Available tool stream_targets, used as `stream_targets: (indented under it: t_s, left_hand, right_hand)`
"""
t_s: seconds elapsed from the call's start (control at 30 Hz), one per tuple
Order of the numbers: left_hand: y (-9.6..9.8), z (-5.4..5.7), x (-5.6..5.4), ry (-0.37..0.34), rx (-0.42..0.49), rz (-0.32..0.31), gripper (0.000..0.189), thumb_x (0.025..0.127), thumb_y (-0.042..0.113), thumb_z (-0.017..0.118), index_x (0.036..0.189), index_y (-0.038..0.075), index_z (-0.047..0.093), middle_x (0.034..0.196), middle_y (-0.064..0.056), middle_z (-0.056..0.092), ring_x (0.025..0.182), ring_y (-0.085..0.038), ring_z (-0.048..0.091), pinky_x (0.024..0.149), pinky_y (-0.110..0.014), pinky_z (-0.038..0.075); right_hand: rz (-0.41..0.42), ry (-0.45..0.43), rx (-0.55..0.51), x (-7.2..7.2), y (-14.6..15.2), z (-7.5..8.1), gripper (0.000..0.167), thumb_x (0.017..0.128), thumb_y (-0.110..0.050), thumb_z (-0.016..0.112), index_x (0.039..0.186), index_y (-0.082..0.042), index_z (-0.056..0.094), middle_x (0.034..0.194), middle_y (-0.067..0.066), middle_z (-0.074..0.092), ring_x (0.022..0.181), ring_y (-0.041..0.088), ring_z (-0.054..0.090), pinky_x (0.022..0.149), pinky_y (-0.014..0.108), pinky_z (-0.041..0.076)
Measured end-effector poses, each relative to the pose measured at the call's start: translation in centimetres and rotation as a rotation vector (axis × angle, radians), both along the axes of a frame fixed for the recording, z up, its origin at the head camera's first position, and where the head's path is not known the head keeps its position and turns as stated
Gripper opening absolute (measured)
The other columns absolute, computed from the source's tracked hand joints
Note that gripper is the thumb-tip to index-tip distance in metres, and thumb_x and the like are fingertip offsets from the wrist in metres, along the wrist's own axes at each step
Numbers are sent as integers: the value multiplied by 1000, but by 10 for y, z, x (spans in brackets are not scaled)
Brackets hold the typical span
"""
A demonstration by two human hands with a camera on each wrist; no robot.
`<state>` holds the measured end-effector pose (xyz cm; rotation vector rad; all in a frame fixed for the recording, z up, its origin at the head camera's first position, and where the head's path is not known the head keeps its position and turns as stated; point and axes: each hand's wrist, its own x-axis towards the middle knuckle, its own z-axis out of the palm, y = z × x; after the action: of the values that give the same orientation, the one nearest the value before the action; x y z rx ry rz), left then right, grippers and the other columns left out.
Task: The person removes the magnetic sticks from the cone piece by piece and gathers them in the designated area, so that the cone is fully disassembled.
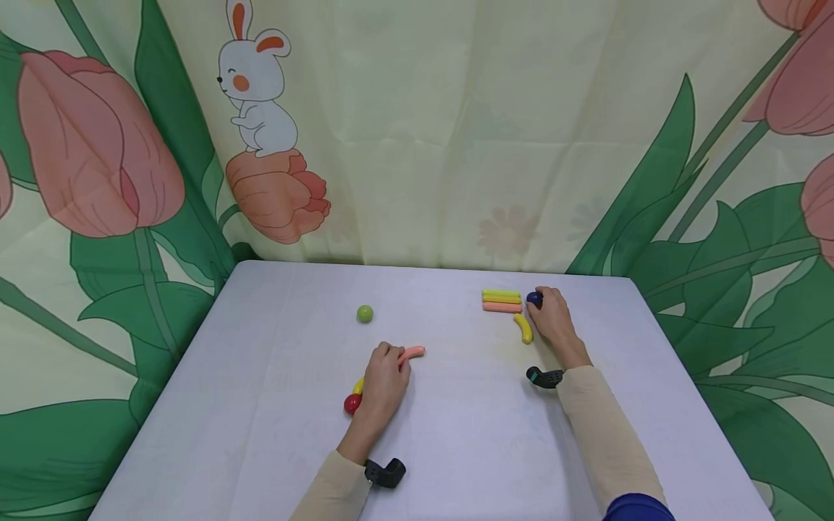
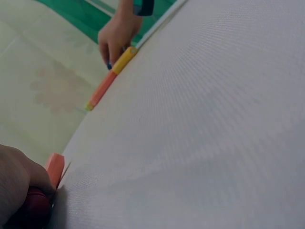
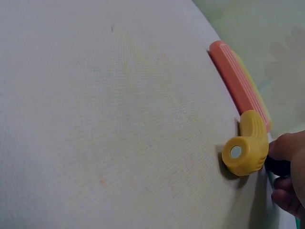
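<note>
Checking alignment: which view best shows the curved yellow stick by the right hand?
The right wrist view: the yellow stick looms large, its pale end disc visible. The head view shows it small, its curve clear; the left wrist view, small and distant.

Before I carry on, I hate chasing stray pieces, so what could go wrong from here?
The green ball sits by itself on the table, so a bump might send it rolling. The left hand could nudge the red ball close beside it. The right hand, holding the dark blue ball, might knock the yellow curved piece nearby.
</note>
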<state>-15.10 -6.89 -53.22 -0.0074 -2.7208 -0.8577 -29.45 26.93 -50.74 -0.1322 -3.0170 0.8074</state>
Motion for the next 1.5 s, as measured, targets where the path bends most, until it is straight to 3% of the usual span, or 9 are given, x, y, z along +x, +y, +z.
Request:
stream_targets:
  t_s: [0.77, 1.5]
  left_hand:
    - [-1, 1, -1, -24, 0, -2, 27, 90, 13, 73, 114, 0, 73, 99, -11, 63, 84, -17, 58, 83, -30, 60]
    - [-3, 3, 0, -21, 27, -13, 30, 89, 12, 73, 116, -2, 71, 100, -12, 64, 83, -18, 56, 80, -31, 60]
  right_hand:
    - [14, -21, 18, 5, 1, 4, 58, 100, -19, 57, 148, 6, 37, 146, 32, 37, 137, 45, 39, 116, 57, 35]
    - [8, -45, 15, 10, 3, 5, 57, 100, -18, 57, 148, 6, 37, 147, 32, 38, 137, 46, 40, 115, 58, 35]
